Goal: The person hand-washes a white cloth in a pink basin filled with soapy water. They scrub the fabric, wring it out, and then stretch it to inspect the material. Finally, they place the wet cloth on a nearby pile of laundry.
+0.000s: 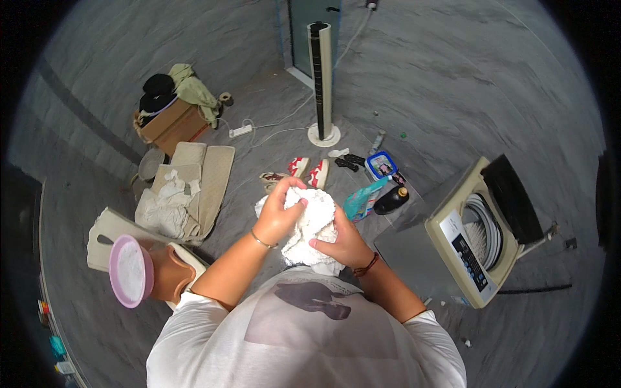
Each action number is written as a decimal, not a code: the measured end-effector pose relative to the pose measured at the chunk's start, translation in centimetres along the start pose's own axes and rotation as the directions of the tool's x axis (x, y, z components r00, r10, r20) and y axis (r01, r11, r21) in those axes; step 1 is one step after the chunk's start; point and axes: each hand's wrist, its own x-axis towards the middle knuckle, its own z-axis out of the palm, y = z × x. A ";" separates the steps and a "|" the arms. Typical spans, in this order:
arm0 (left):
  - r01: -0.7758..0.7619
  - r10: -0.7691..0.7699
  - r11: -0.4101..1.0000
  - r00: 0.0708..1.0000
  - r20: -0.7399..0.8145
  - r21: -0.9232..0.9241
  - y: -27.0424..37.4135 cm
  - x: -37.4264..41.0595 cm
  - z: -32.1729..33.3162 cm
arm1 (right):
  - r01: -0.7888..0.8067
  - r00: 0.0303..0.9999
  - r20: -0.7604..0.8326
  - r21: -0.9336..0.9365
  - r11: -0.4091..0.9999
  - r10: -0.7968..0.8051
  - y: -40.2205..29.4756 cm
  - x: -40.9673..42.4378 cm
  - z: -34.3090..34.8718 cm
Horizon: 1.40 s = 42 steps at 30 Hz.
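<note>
Between my two hands is a crumpled white cloth, bunched up in front of my waist. My left hand grips its upper left part, the thumb pressed on top. Lower on the right side, my right hand holds the same cloth with its thumb over the front. Strong light washes out much of the fabric, so I cannot tell what kind of item it is. Just past the cloth, a pair of red and white shoes stands on the floor.
At right, a top-loading washing machine has its lid raised. A pink basin rests on a stool at left. Beige mats and a cardboard box of clothes lie beyond. Ahead stand a tower fan, a dark bottle and a blue-rimmed tub.
</note>
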 end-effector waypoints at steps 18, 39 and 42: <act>-0.063 0.089 0.993 0.959 -0.268 0.104 1.3 -2.5 -6.7 | 0.062 0.993 -0.001 -0.843 0.534 -0.118 -0.4 4.6 2.4; 0.032 0.113 0.839 0.966 -0.232 0.543 10.2 -1.8 -2.8 | 0.411 0.796 -0.508 0.054 0.910 -0.329 -9.4 0.9 -10.7; -0.149 0.300 0.875 0.914 -0.274 0.461 11.5 -1.9 -2.5 | 0.514 0.719 -0.535 -0.020 0.857 -0.444 -10.2 0.9 -10.3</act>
